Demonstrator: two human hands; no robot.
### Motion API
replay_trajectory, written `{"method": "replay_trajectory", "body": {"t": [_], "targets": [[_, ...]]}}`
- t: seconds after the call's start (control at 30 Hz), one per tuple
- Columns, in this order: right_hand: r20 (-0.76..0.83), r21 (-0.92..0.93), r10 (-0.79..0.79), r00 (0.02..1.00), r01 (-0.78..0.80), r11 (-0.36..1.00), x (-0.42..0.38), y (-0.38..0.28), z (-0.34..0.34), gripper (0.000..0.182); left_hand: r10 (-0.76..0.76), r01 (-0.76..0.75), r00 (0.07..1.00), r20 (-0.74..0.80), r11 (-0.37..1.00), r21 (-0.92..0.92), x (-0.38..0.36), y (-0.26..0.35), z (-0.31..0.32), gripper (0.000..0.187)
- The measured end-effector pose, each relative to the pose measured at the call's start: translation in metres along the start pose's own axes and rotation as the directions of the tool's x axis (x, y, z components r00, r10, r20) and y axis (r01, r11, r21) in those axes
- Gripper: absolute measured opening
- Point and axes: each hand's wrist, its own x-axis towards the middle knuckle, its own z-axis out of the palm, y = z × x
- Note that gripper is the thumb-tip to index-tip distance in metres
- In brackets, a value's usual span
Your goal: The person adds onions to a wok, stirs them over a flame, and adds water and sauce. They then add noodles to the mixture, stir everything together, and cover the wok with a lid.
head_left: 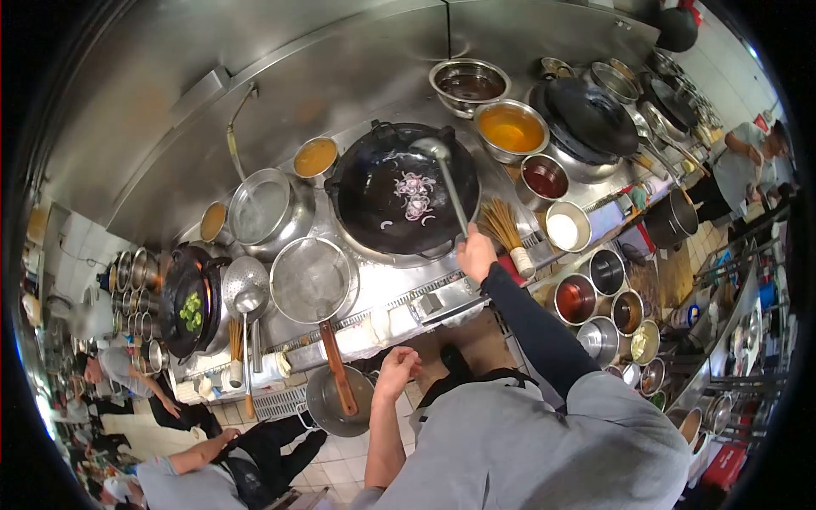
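Observation:
My right hand (476, 257) is wrapped round the handle end of a long metal ladle (452, 189). The ladle's bowl rests over the far right inner wall of a large black wok (361, 200). Sliced purple onion (414, 189) lies in the wok's middle, a few slivers nearer its front. My left hand (398, 371) hangs low in front of the counter, fingers curled in, with nothing showing in them. Closest to it is the wooden handle (338, 374) of a round mesh strainer (310, 280), which lies left of the wok.
Right of the wok stand a bowl of orange liquid (512, 130), a pot of dark red sauce (544, 178), a white-filled pot (563, 229) and a bamboo brush (506, 228). At left, a second wok (174, 297) holds green pieces beside a perforated skimmer (246, 285). Co-workers stand on both sides.

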Motion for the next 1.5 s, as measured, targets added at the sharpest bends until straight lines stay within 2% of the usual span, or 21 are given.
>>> {"method": "replay_trajectory", "body": {"t": [0.07,0.17,0.2,0.3,0.33,0.37,0.4,0.47,0.53,0.63,0.67,0.73,0.8,0.87,0.93,1.07,1.13,1.23,1.33,1.43,1.5], "targets": [[0.057,0.018,-0.098,0.994,0.097,0.995,-0.005,0.017,0.005,0.033,0.002,-0.003,0.999,0.04,1.0,0.016,0.008,-0.004,0.004,0.028],[0.247,0.059,-0.186,0.951,0.177,0.982,-0.03,0.013,-0.04,0.033,-0.003,-0.003,0.994,0.107,0.998,0.056,0.016,-0.012,0.017,0.025],[0.247,0.036,-0.2,0.948,0.198,0.98,-0.046,0.022,-0.043,0.033,-0.014,0.01,0.995,0.099,0.999,0.043,0.016,-0.012,0.022,0.025],[0.351,0.063,-0.083,0.933,0.065,0.996,-0.068,0.021,-0.064,0.039,-0.077,0.057,0.982,0.172,0.992,0.115,0.024,-0.015,0.037,0.022],[0.31,0.057,-0.205,0.928,0.197,0.979,-0.059,0.058,-0.03,0.037,-0.093,0.062,0.971,0.218,0.987,0.146,0.029,-0.015,0.044,0.022],[0.336,-0.043,-0.238,0.912,0.267,0.963,-0.056,0.054,-0.037,0.029,-0.122,0.073,0.956,0.267,0.98,0.185,0.031,-0.014,0.051,0.021],[0.28,-0.055,-0.159,0.947,0.181,0.982,-0.064,0.024,-0.07,0.02,-0.157,0.086,0.936,0.316,0.97,0.228,0.035,-0.013,0.059,0.02],[0.197,-0.046,-0.061,0.978,0.071,0.996,-0.06,0.038,-0.038,0.028,-0.193,0.067,0.895,0.402,0.95,0.306,0.047,-0.018,0.071,0.02],[0.024,0.086,-0.079,0.997,0.077,0.993,-0.072,0.058,-0.018,0.032,-0.238,0.048,0.873,0.426,0.911,0.41,0.049,-0.011,0.088,0.026],[-0.006,0.106,0.071,0.997,-0.069,0.992,-0.121,0.081,-0.029,0.035,-0.264,0.007,0.841,0.473,0.878,0.478,0.06,-0.007,0.102,0.026],[-0.011,0.124,0.15,0.989,-0.147,0.981,-0.144,0.093,-0.036,0.051,-0.277,0.0,0.831,0.483,0.868,0.497,0.065,-0.009,0.107,0.026],[-0.038,0.128,0.271,0.962,-0.265,0.956,-0.206,0.108,-0.063,0.044,-0.305,-0.028,0.804,0.51,0.837,0.546,0.071,-0.014,0.122,0.025],[0.144,0.054,0.303,0.942,-0.313,0.948,-0.259,0.151,-0.051,0.033,-0.33,-0.074,0.781,0.53,0.794,0.603,0.073,-0.017,0.138,0.025],[0.17,0.016,0.266,0.949,-0.272,0.962,-0.323,0.185,-0.039,0.028,-0.362,-0.085,0.763,0.536,0.766,0.638,0.078,-0.027,0.151,0.022],[0.167,0.043,0.408,0.898,-0.42,0.906,-0.379,0.185,-0.048,0.027,-0.377,-0.123,0.736,0.562,0.742,0.659,0.072,-0.032,0.169,0.021],[0.154,0.088,0.533,0.832,-0.549,0.831,-0.46,0.183,-0.055,0.028,-0.413,-0.199,0.671,0.616,0.7,0.686,0.052,-0.051,0.209,0.021],[0.218,0.091,0.567,0.794,-0.595,0.798,-0.489,0.186,-0.056,0.034,-0.437,-0.251,0.646,0.626,0.653,0.715,0.035,-0.06,0.228,0.021],[0.085,0.12,0.653,0.753,-0.658,0.743,-0.524,0.189,-0.055,0.036,-0.453,-0.293,0.584,0.674,0.657,0.695,0.011,-0.076,0.249,0.021],[-0.104,0.207,0.65,0.753,-0.623,0.755,-0.547,0.19,-0.056,0.029,-0.444,-0.297,0.559,0.7,0.681,0.669,-0.009,-0.091,0.257,0.02],[0.097,0.151,0.674,0.732,-0.68,0.717,-0.554,0.185,-0.071,0.037,-0.447,-0.255,0.599,0.664,0.679,0.688,-0.012,-0.114,0.246,0.019],[0.116,0.114,0.659,0.744,-0.669,0.735,-0.554,0.183,-0.061,0.036,-0.462,-0.254,0.619,0.635,0.647,0.719,-0.009,-0.124,0.224,0.019]]}}
